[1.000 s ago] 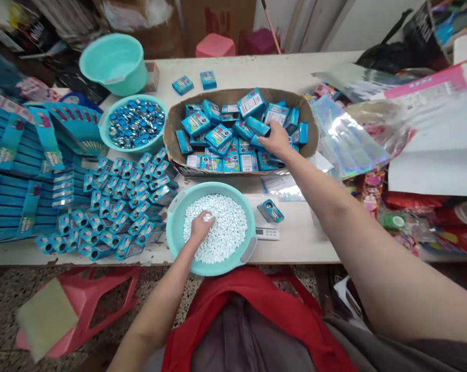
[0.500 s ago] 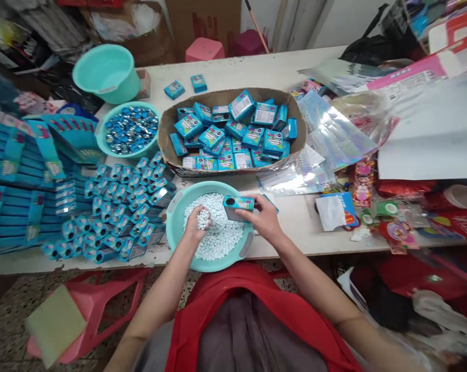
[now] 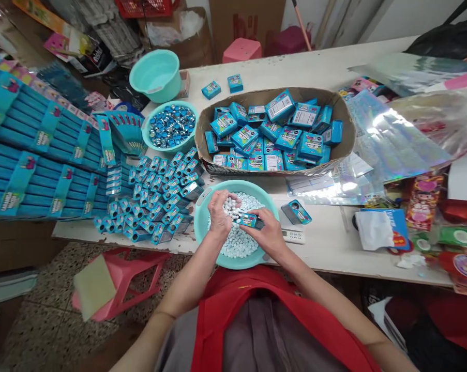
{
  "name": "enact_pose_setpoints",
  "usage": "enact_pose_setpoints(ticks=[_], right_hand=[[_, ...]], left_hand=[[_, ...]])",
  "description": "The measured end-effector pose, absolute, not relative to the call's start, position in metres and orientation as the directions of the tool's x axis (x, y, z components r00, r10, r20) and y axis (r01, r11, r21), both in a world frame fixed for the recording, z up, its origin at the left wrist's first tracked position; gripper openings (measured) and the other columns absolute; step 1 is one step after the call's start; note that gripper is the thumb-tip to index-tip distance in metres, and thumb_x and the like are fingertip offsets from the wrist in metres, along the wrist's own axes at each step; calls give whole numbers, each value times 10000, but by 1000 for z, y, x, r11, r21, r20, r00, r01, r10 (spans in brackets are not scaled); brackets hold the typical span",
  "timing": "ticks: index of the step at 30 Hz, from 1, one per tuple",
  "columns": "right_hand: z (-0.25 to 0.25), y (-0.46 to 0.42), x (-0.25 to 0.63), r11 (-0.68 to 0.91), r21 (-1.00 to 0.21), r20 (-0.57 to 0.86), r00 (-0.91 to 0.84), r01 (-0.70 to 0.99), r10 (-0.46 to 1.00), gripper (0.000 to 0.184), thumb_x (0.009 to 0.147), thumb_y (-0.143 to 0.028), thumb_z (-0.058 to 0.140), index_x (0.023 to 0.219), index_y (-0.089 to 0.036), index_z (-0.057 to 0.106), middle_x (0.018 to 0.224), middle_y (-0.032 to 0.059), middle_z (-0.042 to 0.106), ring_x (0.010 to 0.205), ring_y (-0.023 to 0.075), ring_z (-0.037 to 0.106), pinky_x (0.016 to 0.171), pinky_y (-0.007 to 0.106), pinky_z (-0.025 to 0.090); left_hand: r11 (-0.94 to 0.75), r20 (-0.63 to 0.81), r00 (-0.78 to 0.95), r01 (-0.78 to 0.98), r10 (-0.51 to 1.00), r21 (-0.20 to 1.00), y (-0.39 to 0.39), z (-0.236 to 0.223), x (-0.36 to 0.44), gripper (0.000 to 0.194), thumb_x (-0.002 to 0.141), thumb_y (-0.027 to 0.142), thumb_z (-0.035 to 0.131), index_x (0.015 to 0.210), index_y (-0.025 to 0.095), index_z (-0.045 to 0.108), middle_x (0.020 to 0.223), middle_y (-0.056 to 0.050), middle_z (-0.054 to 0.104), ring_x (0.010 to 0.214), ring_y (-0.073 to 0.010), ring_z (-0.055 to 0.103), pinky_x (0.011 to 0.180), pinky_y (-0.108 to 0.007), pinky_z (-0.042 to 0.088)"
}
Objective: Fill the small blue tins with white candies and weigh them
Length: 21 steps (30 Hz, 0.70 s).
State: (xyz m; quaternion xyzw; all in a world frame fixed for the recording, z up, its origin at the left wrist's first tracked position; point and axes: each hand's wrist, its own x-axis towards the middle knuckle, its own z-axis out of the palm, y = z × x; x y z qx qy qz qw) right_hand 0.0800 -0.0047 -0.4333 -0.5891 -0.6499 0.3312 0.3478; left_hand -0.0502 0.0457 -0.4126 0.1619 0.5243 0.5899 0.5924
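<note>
Over a turquoise basin (image 3: 271, 201) of small white candies (image 3: 237, 247), my left hand (image 3: 219, 214) is cupped around a handful of the candies. My right hand (image 3: 270, 232) grips a small blue candy box (image 3: 249, 220), tilted with its end against the candies in my left hand. Beside the basin, a blue box (image 3: 296, 212) with a round hole stands on a kitchen scale (image 3: 294, 236). An oval cardboard box (image 3: 202, 155) behind the basin holds many blue boxes.
To the left stand many blue boxes (image 3: 155, 201) with open round holes. Behind them are a basin of metallic blue caps (image 3: 171, 126) and another turquoise basin (image 3: 155, 77). Stacked blue display packs (image 3: 43, 155) fill the far left. Shiny plastic sheets (image 3: 396, 139) lie right.
My right hand went from the cardboard box to the basin with a blue box. My left hand rose out of the candies with a handful and met the box. The view turned left.
</note>
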Motion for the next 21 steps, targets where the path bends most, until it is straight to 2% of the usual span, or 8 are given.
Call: enact_pose_setpoints(ticks=[14,18,21], right_hand=[[-431,-3,78,52,-872,25,-61,486,998,321,707,-445,737,934,-234,651,884,51,675,874,249,630,788,383,478],[-430,-5,77,42,-882,22,-48,470,999,326,703,-443,741,933,-229,652,884,50,675,873,249,631,787,380,478],[-429,-5,77,36,-882,23,-34,470,999,325,705,-438,740,942,-235,649,891,51,673,885,251,629,799,384,474]], left_hand=[[248,-403,-266,-468,876,848,39,-414,-52,312,733,435,649,641,157,540,641,-7,611,547,-120,606,559,-253,490],[198,-338,-261,-446,904,873,36,-412,-50,257,741,411,646,735,163,579,563,24,560,526,-115,589,571,-248,484],[193,-321,-254,-427,912,884,35,-409,-49,269,739,421,647,729,165,566,598,16,570,559,-119,599,584,-251,491]])
